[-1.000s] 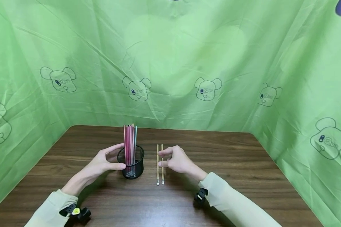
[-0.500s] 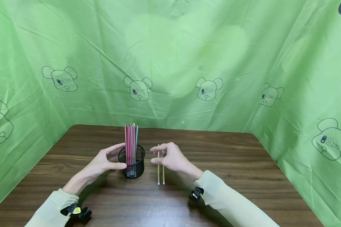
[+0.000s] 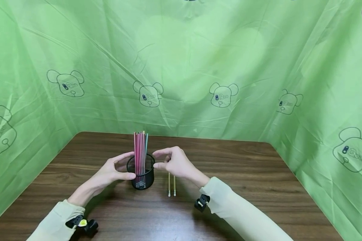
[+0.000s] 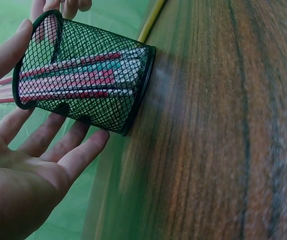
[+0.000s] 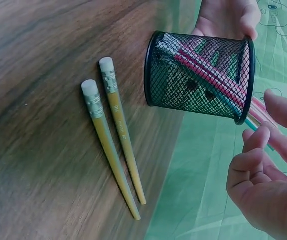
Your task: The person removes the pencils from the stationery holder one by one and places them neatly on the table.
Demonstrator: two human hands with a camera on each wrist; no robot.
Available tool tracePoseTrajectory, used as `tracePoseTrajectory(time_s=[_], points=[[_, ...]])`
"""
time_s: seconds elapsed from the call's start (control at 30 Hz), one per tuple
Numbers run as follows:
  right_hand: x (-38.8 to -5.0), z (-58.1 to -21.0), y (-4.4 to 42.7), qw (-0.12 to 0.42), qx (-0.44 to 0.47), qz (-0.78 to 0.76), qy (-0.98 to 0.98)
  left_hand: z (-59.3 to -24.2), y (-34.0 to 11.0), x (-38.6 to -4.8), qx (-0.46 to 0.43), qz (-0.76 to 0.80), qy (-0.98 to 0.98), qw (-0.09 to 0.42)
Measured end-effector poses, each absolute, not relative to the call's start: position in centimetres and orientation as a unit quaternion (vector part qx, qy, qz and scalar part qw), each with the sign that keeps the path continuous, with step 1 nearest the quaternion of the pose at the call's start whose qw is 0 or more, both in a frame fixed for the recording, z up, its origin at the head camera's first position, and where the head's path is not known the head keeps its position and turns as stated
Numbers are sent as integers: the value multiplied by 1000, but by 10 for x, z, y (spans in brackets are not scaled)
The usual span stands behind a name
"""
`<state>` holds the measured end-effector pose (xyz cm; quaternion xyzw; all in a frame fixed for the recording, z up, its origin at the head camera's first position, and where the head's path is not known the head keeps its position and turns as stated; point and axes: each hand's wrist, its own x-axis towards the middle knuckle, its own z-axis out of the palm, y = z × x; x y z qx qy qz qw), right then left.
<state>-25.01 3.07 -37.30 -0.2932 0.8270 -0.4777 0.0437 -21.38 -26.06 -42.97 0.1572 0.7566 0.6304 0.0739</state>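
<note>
A black mesh pen holder (image 3: 143, 179) stands upright on the table, with pink, red and teal pencils (image 3: 140, 150) leaning inside it. My left hand (image 3: 111, 172) holds it from the left, thumb at the rim and fingers along the far side. Close to its right rim is my right hand (image 3: 175, 162), thumb and index finger apart and nothing between them. In the right wrist view that hand (image 5: 263, 185) hovers by the pencils' upper ends. Two yellow pencils (image 3: 172, 185) with white erasers lie side by side on the table, partly hidden beneath the right hand.
The dark wood-grain table (image 3: 244, 180) reaches back to a green cloth (image 3: 184, 113) printed with bear outlines, which hangs behind and at both sides. Each wrist wears a small black camera, one seen below the left hand and one below the right sleeve.
My right hand has moved left from above the two yellow pencils to the pen holder's rim, still empty. The left hand keeps its place at the pen holder.
</note>
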Motion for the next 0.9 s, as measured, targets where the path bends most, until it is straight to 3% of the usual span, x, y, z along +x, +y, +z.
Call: tracePoseTrajectory(time_s=[0.9], points=[[-256,-371,9,31,-303,-484,820,-428,-261,-213,155,623,763,75]])
